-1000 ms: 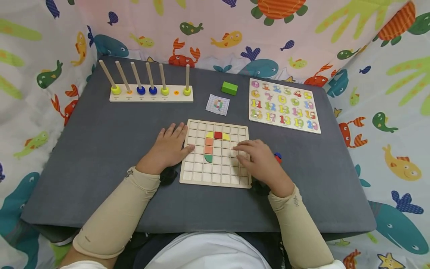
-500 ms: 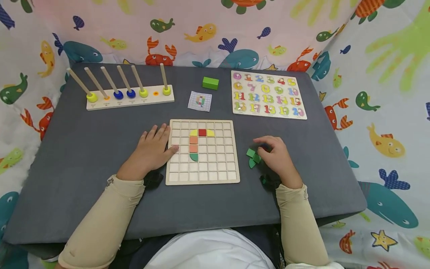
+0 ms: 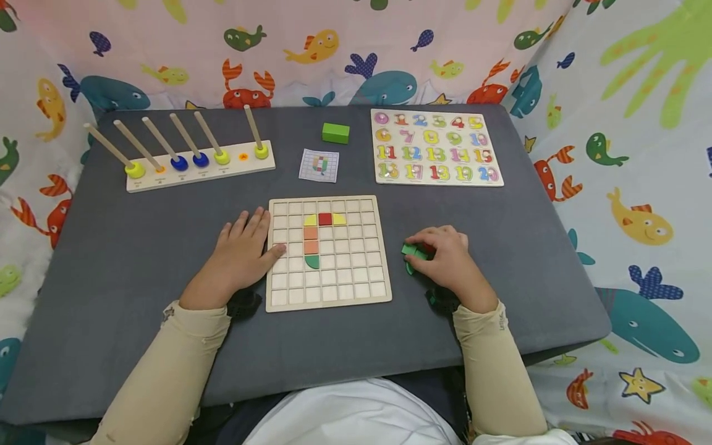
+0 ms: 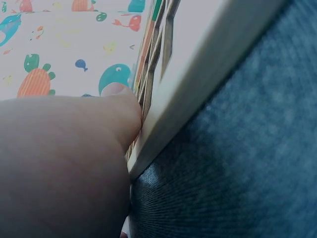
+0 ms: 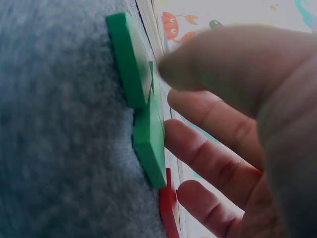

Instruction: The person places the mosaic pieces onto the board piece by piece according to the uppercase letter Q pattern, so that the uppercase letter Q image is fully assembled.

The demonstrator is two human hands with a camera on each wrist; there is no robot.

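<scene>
Right hand (image 3: 447, 262) curves round green pieces (image 3: 411, 250) off the board (image 3: 360, 274) at three o'clock, pinch not discernible; lifting one by its edges, left hand (image 3: 237, 259) spread at nine, seems soundest.

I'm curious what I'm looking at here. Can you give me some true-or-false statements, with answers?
1. The left hand touches the grid board. True.
2. The right hand lies flat on the grid board. False: it is at green pieces beside the grid board.
3. A red square sits between two yellow pieces. True.
4. The peg rack stands at the table's right side. False: it stands at the left.
5. The picture card lies beyond the grid board. True.
</scene>
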